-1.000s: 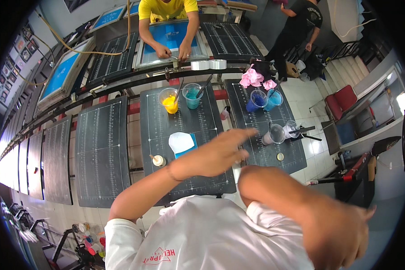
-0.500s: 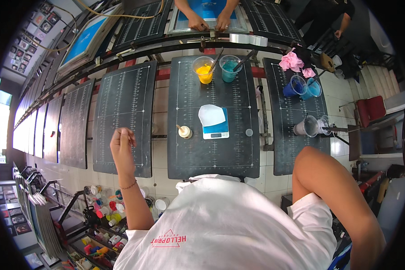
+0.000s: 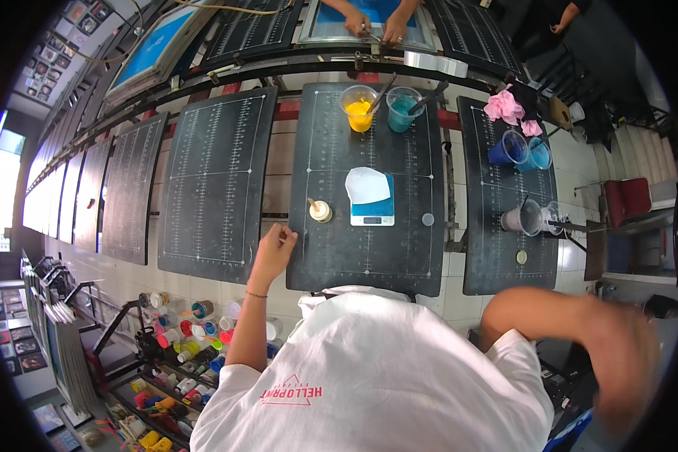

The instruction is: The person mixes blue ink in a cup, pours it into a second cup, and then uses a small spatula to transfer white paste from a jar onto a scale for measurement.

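Observation:
My left hand (image 3: 277, 245) hovers by the near left edge of the middle black board (image 3: 324, 256). Its fingers are curled together, and anything in them is too small to make out. My right hand (image 3: 621, 361) is a blur at the lower right, beyond my bent elbow. On the middle board, a small cream jar (image 3: 321, 213) with a wooden stick is nearest to my left hand. Beside it, a blue and white digital scale (image 3: 373, 220) bears a white sheet (image 3: 368, 185). Farther back stand a cup of yellow ink (image 3: 359, 113) and a cup of teal ink (image 3: 403, 113), each with a stirrer.
A small round lid (image 3: 427, 219) lies right of the scale. The right board holds blue cups (image 3: 508, 148), a greyish cup (image 3: 523, 219), pink crumpled cloth (image 3: 505, 108) and a yellowish disc (image 3: 521, 258). Colourful pots (image 3: 196, 331) crowd the lower left. Across the frame, another person's hands (image 3: 377, 26) work over a screen.
My left hand has moved right, toward the middle board. My right forearm has swung outward and now shows, with the hand blurred. The yellowish disc has come into sight.

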The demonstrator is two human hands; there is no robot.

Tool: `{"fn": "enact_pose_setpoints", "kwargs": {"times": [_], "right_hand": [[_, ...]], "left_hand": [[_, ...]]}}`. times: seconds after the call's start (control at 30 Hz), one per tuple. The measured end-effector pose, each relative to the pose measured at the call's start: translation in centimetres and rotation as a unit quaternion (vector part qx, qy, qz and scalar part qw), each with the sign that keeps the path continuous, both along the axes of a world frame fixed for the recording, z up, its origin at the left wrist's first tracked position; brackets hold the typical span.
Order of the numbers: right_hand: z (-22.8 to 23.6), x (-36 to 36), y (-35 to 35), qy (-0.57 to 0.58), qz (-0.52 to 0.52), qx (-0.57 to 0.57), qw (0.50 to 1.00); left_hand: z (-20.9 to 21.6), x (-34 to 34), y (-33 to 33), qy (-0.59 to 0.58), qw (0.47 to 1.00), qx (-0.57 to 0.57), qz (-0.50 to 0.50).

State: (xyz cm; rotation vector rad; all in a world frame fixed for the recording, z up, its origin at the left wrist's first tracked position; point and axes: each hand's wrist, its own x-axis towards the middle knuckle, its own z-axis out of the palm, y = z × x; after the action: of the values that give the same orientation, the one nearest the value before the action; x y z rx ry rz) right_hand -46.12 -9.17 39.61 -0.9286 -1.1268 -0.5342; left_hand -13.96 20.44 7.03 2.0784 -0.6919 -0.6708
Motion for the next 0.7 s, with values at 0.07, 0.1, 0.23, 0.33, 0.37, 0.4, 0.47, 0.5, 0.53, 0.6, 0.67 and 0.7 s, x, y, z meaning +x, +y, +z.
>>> {"fn": "enact_pose_setpoints", "kwargs": {"times": [0.07, 0.1, 0.23, 0.33, 0.37, 0.4, 0.47, 0.5, 0.53, 0.6, 0.67, 0.7], "right_hand": [[-7.7, 2.1, -2.6, 0.282, -0.369, 0.023, 0.885], [-11.9, 4.0, -3.5, 0.416, -0.445, 0.013, 0.793], [-27.8, 5.2, -5.0, 0.661, -0.485, -0.151, 0.552], [-32.2, 4.4, -4.0, 0.7, -0.472, -0.188, 0.503], [-32.3, 4.5, -3.8, 0.696, -0.472, -0.197, 0.504], [-32.6, 4.9, -3.4, 0.693, -0.471, -0.206, 0.505], [-32.5, 6.7, -2.6, 0.675, -0.466, -0.221, 0.527], [-32.7, 7.8, -2.2, 0.659, -0.443, -0.21, 0.57], [-32.0, 9.5, -1.2, 0.653, -0.421, -0.225, 0.588], [-29.1, 13.1, 0.8, 0.639, -0.381, -0.277, 0.608], [-27.8, 16.3, 2.3, 0.614, -0.353, -0.314, 0.632], [-27.6, 17.7, 3.0, 0.596, -0.342, -0.317, 0.654]], "left_hand": [[-1.7, -0.7, -0.8, 0.026, 0.999, 0.007, 0.033], [-2.7, -1.2, -0.5, 0.009, 0.999, -0.008, 0.053], [-5.0, -2.1, -2.8, 0.001, 0.997, -0.012, 0.076], [-4.6, -2.6, -4.0, -0.057, 0.996, 0.011, 0.074], [-4.5, -2.6, -4.3, -0.065, 0.995, 0.014, 0.075], [-4.3, -2.7, -4.5, -0.073, 0.994, 0.016, 0.075], [-3.6, -2.9, -5.3, -0.085, 0.994, 0.025, 0.064], [-3.2, -2.9, -5.7, -0.091, 0.994, 0.029, 0.057], [-3.3, -2.8, -5.7, -0.099, 0.993, 0.03, 0.058], [-3.8, -2.7, -5.8, -0.111, 0.992, 0.033, 0.059], [-4.2, -2.7, -6.0, -0.119, 0.991, 0.033, 0.058], [-4.3, -2.6, -6.1, -0.123, 0.99, 0.033, 0.058]]}}
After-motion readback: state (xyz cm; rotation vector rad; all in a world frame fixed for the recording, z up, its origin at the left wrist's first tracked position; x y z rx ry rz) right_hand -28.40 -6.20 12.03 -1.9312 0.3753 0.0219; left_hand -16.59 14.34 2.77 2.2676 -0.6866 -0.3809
